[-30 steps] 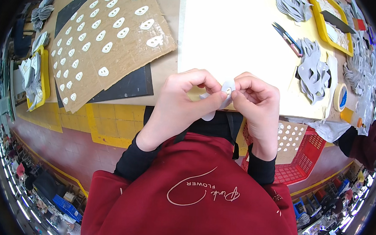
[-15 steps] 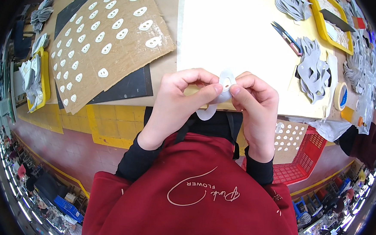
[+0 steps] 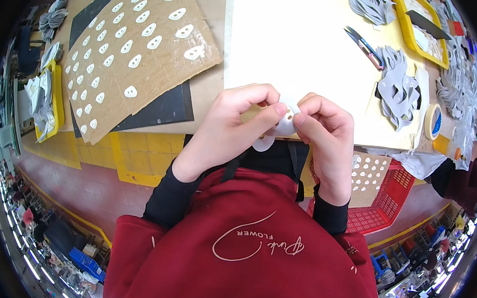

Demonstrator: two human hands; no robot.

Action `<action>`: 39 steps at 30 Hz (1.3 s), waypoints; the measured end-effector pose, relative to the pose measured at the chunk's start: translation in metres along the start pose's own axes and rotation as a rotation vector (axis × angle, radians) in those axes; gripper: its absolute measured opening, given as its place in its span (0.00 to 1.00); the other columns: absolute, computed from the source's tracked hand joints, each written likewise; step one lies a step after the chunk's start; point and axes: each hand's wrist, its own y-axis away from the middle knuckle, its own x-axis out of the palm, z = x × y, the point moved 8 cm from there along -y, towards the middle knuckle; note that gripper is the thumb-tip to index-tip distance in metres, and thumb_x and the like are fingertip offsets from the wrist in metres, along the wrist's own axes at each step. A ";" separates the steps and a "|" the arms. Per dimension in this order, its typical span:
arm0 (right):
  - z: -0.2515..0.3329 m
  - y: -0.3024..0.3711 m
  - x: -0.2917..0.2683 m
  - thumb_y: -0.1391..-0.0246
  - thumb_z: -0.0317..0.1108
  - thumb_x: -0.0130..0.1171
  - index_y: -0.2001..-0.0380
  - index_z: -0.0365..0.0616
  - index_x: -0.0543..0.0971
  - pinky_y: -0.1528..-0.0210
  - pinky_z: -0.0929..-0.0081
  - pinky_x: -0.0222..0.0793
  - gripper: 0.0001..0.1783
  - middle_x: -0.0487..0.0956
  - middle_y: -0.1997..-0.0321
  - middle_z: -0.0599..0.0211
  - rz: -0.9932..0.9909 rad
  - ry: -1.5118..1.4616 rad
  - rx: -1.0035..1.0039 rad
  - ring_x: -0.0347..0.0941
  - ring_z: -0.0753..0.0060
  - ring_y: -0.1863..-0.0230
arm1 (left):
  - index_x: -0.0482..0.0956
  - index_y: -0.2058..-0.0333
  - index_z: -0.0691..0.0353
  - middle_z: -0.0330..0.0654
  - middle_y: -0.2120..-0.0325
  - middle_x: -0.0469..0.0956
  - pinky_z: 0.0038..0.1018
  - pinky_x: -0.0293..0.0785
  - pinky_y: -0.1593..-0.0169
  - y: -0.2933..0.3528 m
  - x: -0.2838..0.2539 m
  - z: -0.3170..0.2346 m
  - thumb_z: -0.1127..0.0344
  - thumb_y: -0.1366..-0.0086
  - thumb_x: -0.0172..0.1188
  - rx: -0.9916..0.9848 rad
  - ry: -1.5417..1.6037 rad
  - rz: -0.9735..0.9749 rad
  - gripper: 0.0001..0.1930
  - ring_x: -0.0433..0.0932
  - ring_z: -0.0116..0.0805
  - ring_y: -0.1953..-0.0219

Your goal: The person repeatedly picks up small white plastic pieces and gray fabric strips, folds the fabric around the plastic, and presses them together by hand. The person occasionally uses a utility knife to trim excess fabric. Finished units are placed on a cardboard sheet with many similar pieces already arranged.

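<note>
Between my two hands, at the near edge of the table, is a pale, flexible cut piece [image 3: 288,129] with small holes showing in it. My left hand [image 3: 239,115] pinches its left side between thumb and forefinger. On the other side, the thumb and fingers of my right hand [image 3: 328,126] are closed on its edge. A curved pale end [image 3: 263,144] hangs below the fingers, past the table edge. The fingertips cover part of the piece. To the left lies a brown cardboard sheet [image 3: 161,70] with rows of small white two-holed patches [image 3: 130,91].
Thread snips [image 3: 366,48] lie at the right, beside a pile of grey cut pieces [image 3: 397,90] and a tape roll [image 3: 432,121]. Yellow trays stand far right [image 3: 443,55] and left [image 3: 58,97]. Below the table's right side is a red crate [image 3: 391,199].
The pale piece has tilted in my fingers, and its holes now show more plainly. My left thumb has shifted slightly right and up along it. Less of the hanging end is visible.
</note>
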 end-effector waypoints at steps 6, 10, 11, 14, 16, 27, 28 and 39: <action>-0.003 0.002 0.008 0.38 0.23 0.56 0.70 0.36 0.78 0.66 0.86 0.64 0.06 0.77 0.73 0.75 0.063 -0.029 0.047 0.70 0.89 0.69 | 0.74 0.71 0.66 0.37 0.73 0.74 0.20 0.68 0.70 -0.005 0.005 -0.009 0.69 0.29 0.55 0.166 -0.011 0.010 0.11 0.71 0.20 0.74; 0.005 -0.002 0.006 0.40 0.22 0.54 0.74 0.36 0.76 0.68 0.83 0.61 0.08 0.75 0.75 0.75 0.083 0.014 -0.082 0.67 0.87 0.72 | 0.74 0.72 0.66 0.35 0.71 0.72 0.20 0.68 0.67 0.001 0.017 0.016 0.70 0.29 0.54 -0.148 0.344 0.082 0.10 0.70 0.20 0.71; 0.004 -0.002 0.008 0.40 0.21 0.53 0.75 0.36 0.76 0.68 0.83 0.61 0.08 0.75 0.75 0.74 0.106 0.036 -0.063 0.66 0.87 0.72 | 0.74 0.72 0.65 0.34 0.72 0.72 0.20 0.68 0.67 0.001 0.017 0.017 0.70 0.29 0.54 -0.158 0.406 0.089 0.10 0.70 0.20 0.70; 0.003 -0.001 0.016 0.41 0.21 0.53 0.76 0.36 0.76 0.69 0.83 0.61 0.09 0.74 0.74 0.74 0.172 0.061 -0.057 0.66 0.86 0.72 | 0.74 0.73 0.65 0.36 0.71 0.72 0.20 0.67 0.64 0.003 0.014 0.016 0.67 0.31 0.55 -0.155 0.359 0.133 0.11 0.70 0.23 0.68; 0.004 -0.001 0.019 0.40 0.22 0.53 0.75 0.36 0.76 0.68 0.83 0.61 0.09 0.74 0.74 0.74 0.201 0.073 -0.057 0.66 0.86 0.72 | 0.74 0.73 0.65 0.37 0.71 0.72 0.21 0.66 0.64 0.003 0.012 0.011 0.66 0.31 0.56 -0.095 0.287 0.145 0.12 0.70 0.25 0.67; 0.010 0.001 0.014 0.42 0.20 0.55 0.75 0.36 0.75 0.71 0.82 0.58 0.08 0.73 0.73 0.74 0.187 0.084 -0.174 0.65 0.84 0.73 | 0.75 0.71 0.66 0.36 0.73 0.72 0.23 0.68 0.63 0.004 0.013 0.003 0.74 0.33 0.55 0.050 0.218 0.070 0.06 0.69 0.24 0.67; 0.012 0.001 0.015 0.42 0.20 0.55 0.76 0.35 0.76 0.71 0.82 0.58 0.07 0.73 0.73 0.74 0.198 0.111 -0.200 0.65 0.84 0.74 | 0.75 0.71 0.66 0.36 0.73 0.72 0.23 0.68 0.63 0.004 0.013 0.004 0.74 0.33 0.55 0.032 0.243 0.073 0.06 0.70 0.24 0.68; 0.002 -0.001 0.005 0.37 0.22 0.57 0.71 0.35 0.79 0.68 0.83 0.66 0.07 0.77 0.72 0.72 0.050 -0.003 -0.074 0.71 0.85 0.70 | 0.76 0.70 0.65 0.38 0.73 0.75 0.23 0.68 0.59 0.003 0.008 0.011 0.72 0.35 0.57 -0.015 0.231 0.041 0.05 0.72 0.26 0.65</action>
